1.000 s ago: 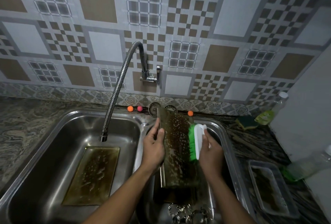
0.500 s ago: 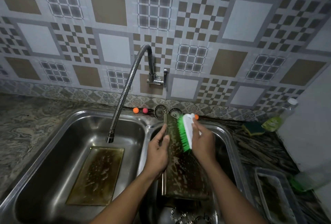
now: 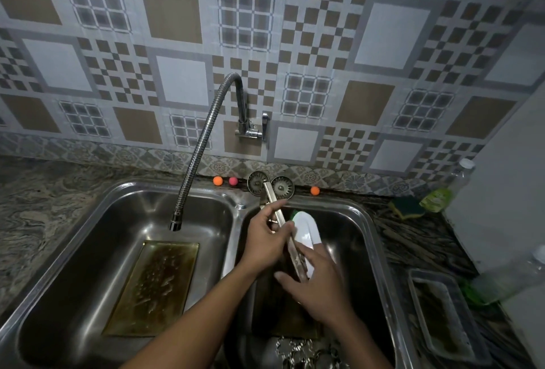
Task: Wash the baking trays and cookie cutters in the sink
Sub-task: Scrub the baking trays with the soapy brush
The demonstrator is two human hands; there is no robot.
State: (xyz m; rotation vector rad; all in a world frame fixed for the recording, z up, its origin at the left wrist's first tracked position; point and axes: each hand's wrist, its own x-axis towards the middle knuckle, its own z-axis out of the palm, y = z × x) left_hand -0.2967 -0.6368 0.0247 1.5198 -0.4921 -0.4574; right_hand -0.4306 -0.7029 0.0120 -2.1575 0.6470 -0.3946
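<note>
While the left hand (image 3: 265, 243) pinches the tray (image 3: 294, 253) on edge in the right basin (image 3: 358, 238) and the right hand (image 3: 320, 289) clasps the brush (image 3: 306, 228) against it, scrubbing seems underway, needing a steady tray.

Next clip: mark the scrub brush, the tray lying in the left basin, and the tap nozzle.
scrub brush (image 3: 306, 230), head view, on its white plastic back.
tray in the left basin (image 3: 153, 286), head view, on its stained flat bottom.
tap nozzle (image 3: 174, 225), head view, on the dark tip of the hose.
</note>
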